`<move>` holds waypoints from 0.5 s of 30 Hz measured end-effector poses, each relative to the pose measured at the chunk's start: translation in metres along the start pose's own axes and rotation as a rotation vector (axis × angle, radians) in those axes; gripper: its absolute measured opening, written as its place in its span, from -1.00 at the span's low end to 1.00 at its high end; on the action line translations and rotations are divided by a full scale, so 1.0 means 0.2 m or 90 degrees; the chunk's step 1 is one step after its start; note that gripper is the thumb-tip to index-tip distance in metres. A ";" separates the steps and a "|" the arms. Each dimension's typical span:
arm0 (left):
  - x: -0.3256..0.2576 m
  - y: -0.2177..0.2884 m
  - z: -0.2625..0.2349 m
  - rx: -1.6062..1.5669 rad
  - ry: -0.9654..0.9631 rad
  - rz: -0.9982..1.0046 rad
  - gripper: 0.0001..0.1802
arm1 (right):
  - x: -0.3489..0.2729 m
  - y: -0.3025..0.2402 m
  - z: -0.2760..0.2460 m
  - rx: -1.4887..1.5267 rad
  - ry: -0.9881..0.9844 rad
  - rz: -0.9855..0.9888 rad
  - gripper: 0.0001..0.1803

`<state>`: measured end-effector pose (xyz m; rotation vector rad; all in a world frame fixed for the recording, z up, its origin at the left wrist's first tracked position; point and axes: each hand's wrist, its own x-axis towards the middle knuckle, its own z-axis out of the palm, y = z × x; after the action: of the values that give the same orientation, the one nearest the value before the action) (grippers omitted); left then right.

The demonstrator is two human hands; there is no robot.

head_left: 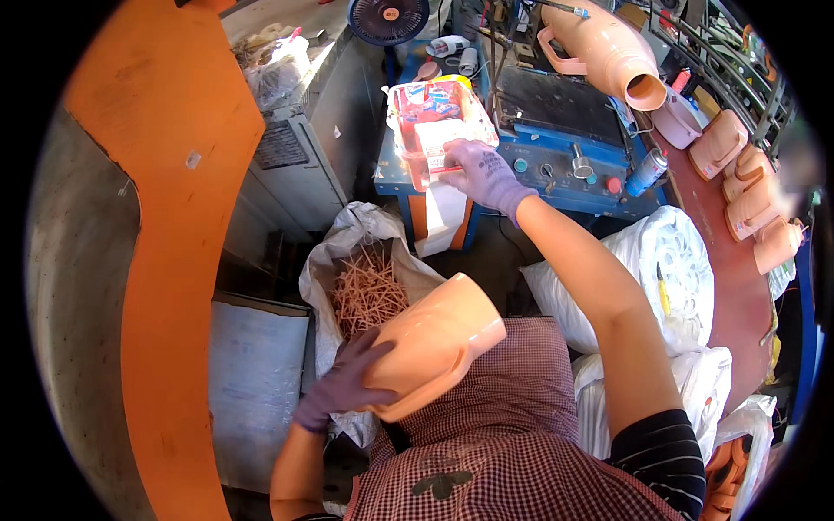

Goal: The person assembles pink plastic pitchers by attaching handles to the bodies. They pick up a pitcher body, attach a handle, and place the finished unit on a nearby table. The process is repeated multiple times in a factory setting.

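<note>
My left hand [347, 382], in a purple glove, is closed around a peach plastic jug [430, 334] with a moulded handle, held tilted above my lap with its wide round end up to the right. My right arm stretches forward, and the gloved right hand [486, 176] is at the near side of a pink plastic basket [478, 117]. Its fingers are pinched at a white paper strip [443, 213], which hangs down over the basket's front. Inside the basket lie a white label stack [439, 139] and red and blue packets [430, 106].
A white sack [352, 227] of thin peach plastic scraps [369, 291] stands ahead of my left hand. An orange machine frame [174, 260] rises at left. Blue control bench [565, 178], spray can [647, 171], large peach jug [599, 48], several peach parts [751, 204] and stuffed white bags [625, 269] are right.
</note>
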<state>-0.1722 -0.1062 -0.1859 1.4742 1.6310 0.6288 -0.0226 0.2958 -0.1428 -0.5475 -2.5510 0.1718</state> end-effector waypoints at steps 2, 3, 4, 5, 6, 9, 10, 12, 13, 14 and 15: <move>0.09 0.03 0.13 0.208 0.090 0.049 0.07 | 0.06 -0.02 -0.01 0.069 -0.079 0.119 -0.75; 0.11 0.00 0.13 0.154 0.086 0.042 0.06 | 0.08 -0.01 0.00 0.042 -0.049 0.103 -0.74; 0.13 -0.03 0.12 0.102 0.077 0.038 0.04 | 0.11 0.01 0.02 0.014 -0.016 0.091 -0.74; 0.14 -0.07 0.11 0.051 0.069 0.034 0.02 | 0.13 0.04 0.03 -0.015 0.017 0.079 -0.73; 0.14 -0.10 0.11 0.024 0.078 0.036 0.00 | 0.15 0.06 0.04 -0.044 -0.006 0.061 -0.75; 0.11 -0.18 0.13 -0.028 0.115 0.021 -0.06 | 0.22 -0.05 -0.01 -0.171 -0.145 0.052 -0.72; 0.11 -0.17 0.13 -0.024 0.128 0.019 -0.07 | 0.20 -0.02 0.02 -0.171 -0.083 0.025 -0.76; 0.12 -0.14 0.13 -0.007 0.163 0.025 -0.12 | 0.15 0.01 0.10 -0.168 -0.029 0.043 -0.80; 0.12 -0.12 0.13 0.009 0.178 0.023 -0.13 | 0.13 0.01 0.14 -0.163 0.000 0.050 -0.82; 0.13 -0.11 0.13 0.025 0.193 0.023 -0.13 | 0.11 0.02 0.17 -0.167 0.032 0.010 -0.85; 0.14 -0.11 0.13 0.041 0.207 0.022 -0.14 | 0.10 0.04 0.20 -0.161 0.061 0.000 -0.85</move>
<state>-0.1610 -0.0879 -0.2243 1.5073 1.8898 0.8799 -0.0556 0.3107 -0.1692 -0.6334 -2.4940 -0.1763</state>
